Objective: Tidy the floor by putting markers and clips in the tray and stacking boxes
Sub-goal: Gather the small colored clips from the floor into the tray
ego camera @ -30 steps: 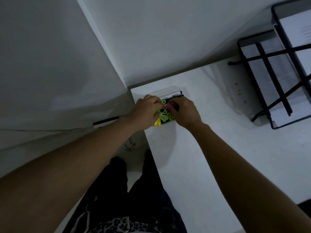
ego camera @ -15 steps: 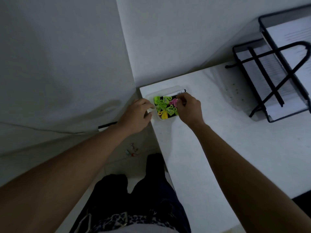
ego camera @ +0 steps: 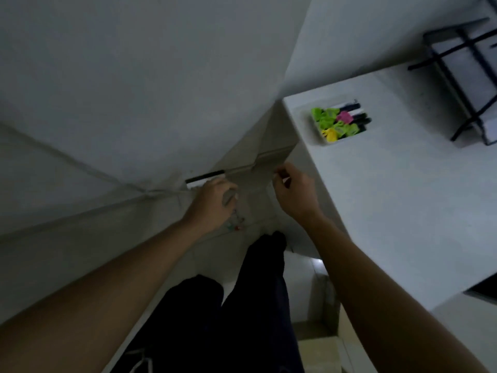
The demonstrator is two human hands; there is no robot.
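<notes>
Both hands hang low over the floor beside the worktop, nothing visible in either.

The left hand is loosely curled and blurred, with no object showing in it; the right hand hangs relaxed with thumb and forefinger close together, also seemingly empty. A black-and-white marker lies on the floor at 11 o'clock of the left hand, just beside its knuckles, and a few loose clips lie at 5 o'clock of it. Up at 1 o'clock of the right hand, the tray sits on the worktop, holding coloured clips and dark markers. The step in hand is probably gathering these strays: pinch the marker mid-barrel so it does not roll, and sweep the small clips together before lifting.
</notes>
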